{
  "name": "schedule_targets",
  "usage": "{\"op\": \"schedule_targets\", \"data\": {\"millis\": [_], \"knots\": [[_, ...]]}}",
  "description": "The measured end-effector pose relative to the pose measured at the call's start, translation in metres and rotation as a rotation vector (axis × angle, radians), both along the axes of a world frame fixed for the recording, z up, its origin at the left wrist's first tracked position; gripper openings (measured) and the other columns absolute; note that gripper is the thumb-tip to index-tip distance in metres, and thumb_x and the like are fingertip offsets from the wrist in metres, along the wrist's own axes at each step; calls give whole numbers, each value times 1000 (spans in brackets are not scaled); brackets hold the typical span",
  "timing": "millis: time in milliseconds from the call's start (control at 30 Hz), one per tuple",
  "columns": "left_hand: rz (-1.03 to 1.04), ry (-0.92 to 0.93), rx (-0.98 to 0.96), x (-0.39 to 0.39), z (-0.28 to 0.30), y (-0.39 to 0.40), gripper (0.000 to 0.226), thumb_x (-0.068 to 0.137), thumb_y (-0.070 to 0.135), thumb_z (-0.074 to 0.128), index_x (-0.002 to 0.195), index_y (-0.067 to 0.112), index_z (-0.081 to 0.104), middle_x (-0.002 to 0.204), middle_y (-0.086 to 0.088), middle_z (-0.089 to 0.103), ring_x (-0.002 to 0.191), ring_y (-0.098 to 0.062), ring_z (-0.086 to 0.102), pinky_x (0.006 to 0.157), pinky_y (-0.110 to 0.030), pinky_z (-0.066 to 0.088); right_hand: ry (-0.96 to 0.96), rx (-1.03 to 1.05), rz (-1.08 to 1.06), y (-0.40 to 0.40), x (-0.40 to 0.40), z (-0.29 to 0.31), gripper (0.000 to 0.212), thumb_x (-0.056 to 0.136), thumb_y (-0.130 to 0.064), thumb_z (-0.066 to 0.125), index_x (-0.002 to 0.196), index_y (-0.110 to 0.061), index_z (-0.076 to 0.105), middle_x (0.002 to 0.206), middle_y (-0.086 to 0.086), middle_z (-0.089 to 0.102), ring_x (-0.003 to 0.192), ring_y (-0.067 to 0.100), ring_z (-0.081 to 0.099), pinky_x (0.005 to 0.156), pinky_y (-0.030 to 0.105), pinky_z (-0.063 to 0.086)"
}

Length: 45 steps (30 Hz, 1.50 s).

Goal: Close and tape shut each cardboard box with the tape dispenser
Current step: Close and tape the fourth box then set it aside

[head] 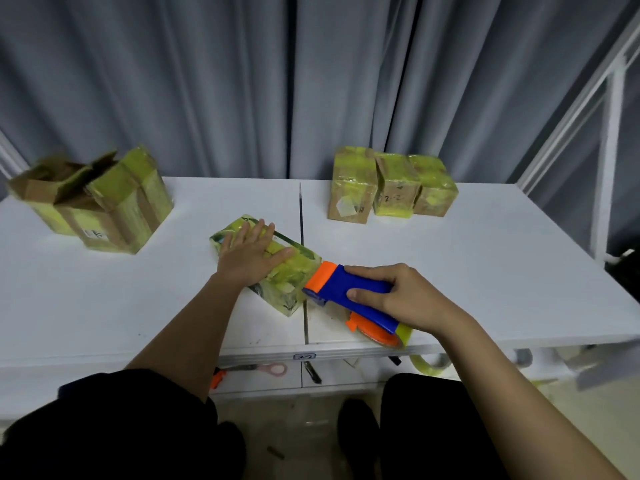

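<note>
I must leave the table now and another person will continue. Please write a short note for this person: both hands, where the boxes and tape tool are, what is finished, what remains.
Left hand: flat, fingers straight, pressing the top of the middle box.
Right hand: grips the blue and orange tape dispenser, its front end at the box's near right end.
Middle box: closed, covered in yellow tape, lying across the table seam.
Done, as far as visible: three taped boxes at the back right.
Left: the boxes at the back left; at least one has open flaps.
</note>
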<state>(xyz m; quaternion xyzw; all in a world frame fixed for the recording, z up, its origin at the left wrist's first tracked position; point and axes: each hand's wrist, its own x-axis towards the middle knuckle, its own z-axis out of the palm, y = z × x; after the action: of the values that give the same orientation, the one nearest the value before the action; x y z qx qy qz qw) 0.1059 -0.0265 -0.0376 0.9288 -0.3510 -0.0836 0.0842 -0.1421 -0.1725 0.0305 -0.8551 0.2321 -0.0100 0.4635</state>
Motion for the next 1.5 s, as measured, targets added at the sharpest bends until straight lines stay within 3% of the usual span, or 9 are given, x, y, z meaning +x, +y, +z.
{"op": "schedule_targets", "data": {"millis": [267,367,433,533,700,1000,1200,1333,1500], "knots": [[-16,13,7,3,5,-2,79,85,76,22,151,36,5,160,9,-5,147,-19,-9,116,-50,-6,-72,144,-110,10,-10,-18,40,81,-38,73,119,-42,63,117,-18,65,93,2,67,86,31,56],[15,-122,56,-7,9,-5,73,88,73,24,150,39,7,160,0,-6,146,-25,-9,112,-54,-11,-76,135,-127,14,-13,-28,42,82,-39,73,122,-41,62,120,-18,64,94,0,65,83,27,57],[20,-190,30,-20,13,-11,61,95,61,30,149,39,15,159,-6,4,144,-30,4,113,-53,0,-61,100,-123,18,-11,-31,44,83,-42,71,125,-42,59,120,-19,62,95,1,64,83,27,57],[31,-60,-58,-35,10,-17,48,100,45,27,148,38,23,159,-1,13,143,-28,9,114,-47,11,-49,20,-113,18,-6,-30,44,84,-44,68,127,-42,57,121,-21,60,98,2,62,86,28,55],[14,-16,3,-37,0,-15,69,90,71,13,150,39,5,160,4,-3,147,-22,-7,116,-44,-1,-95,55,-145,15,-15,-29,41,84,-45,68,124,-46,59,119,-20,63,94,2,64,83,30,57],[-32,2,45,-32,9,-17,72,87,74,13,150,40,4,160,4,-3,147,-23,-6,117,-45,1,-110,39,-172,13,-47,-25,37,84,-38,71,120,-42,63,117,-19,65,96,-2,64,86,26,55],[-45,79,95,-36,14,-15,92,73,86,11,150,38,-3,159,3,-11,146,-22,-14,117,-47,-3,65,-181,-157,27,-39,-29,45,84,-53,62,128,-49,53,122,-19,63,101,7,61,87,31,52],[-37,91,110,-37,16,-13,114,55,95,16,150,36,-7,159,1,-15,145,-23,-18,117,-50,-3,175,-369,-125,43,-20,-23,49,89,-51,54,137,-46,44,120,-7,64,102,18,60,74,27,44],[85,67,53,-52,8,-10,113,63,93,30,151,32,-7,159,-3,-17,145,-28,-19,116,-51,-4,232,-676,-93,52,9,-21,44,95,-42,46,138,-36,41,106,4,64,95,28,60,67,31,43]]}}
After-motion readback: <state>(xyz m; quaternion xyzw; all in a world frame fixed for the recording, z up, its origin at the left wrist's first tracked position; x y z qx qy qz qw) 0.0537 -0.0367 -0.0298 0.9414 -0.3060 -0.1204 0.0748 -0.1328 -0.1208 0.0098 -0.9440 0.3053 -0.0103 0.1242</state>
